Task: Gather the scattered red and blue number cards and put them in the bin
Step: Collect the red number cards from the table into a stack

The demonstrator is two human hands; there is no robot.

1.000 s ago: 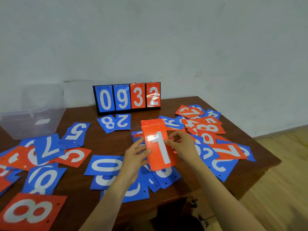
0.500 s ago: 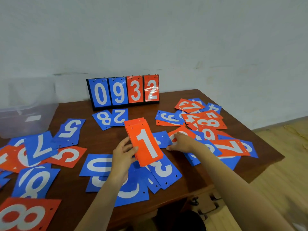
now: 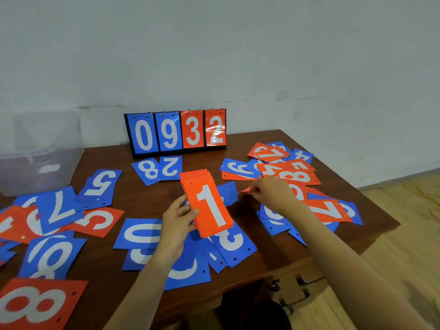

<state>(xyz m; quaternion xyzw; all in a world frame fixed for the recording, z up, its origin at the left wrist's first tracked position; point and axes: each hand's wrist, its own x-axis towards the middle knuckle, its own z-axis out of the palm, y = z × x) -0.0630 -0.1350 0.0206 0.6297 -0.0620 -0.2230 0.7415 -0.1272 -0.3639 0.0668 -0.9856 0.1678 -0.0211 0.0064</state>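
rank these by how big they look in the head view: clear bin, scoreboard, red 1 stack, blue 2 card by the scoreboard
1. clear bin, though cut off at the frame edge
2. scoreboard
3. red 1 stack, helped by being nearest the camera
4. blue 2 card

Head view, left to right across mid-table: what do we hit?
clear bin, blue 5 card, left hand, red card stack topped by 1, right hand pinching a red card, red 7 card

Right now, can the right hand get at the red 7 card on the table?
Probably yes. The red 7 card lies on top of its pile, beside the right hand, nothing lying on it. That hand pinches another red card, though.
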